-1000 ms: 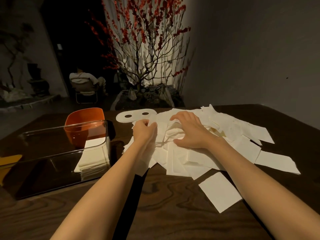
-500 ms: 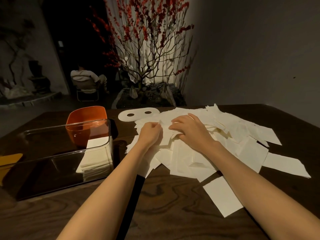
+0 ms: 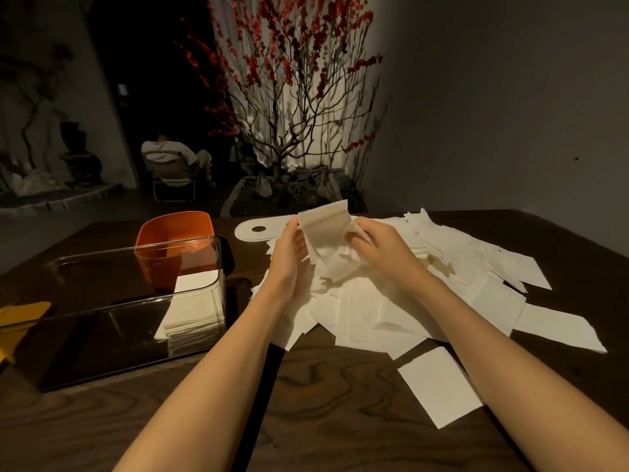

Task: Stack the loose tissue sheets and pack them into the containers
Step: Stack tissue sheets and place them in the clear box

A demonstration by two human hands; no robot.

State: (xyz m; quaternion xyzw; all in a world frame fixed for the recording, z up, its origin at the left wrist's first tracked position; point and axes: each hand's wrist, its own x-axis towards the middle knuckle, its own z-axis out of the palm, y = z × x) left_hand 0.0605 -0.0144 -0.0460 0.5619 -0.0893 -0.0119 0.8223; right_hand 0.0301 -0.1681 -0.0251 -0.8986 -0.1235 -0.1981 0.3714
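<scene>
Both hands, left hand (image 3: pixel 289 253) and right hand (image 3: pixel 381 253), pinch a thin white tissue sheet (image 3: pixel 325 221) upright above the loose white tissue pile (image 3: pixel 391 301); clear rectangular plastic container (image 3: pixel 136 301) sits well left.

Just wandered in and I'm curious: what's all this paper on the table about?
A person is sorting tissues. Both hands, left and right, hold one tissue sheet up above a big loose pile on the wooden table. A clear box to the left already holds a small neat stack; an orange tub stands behind it.
</scene>
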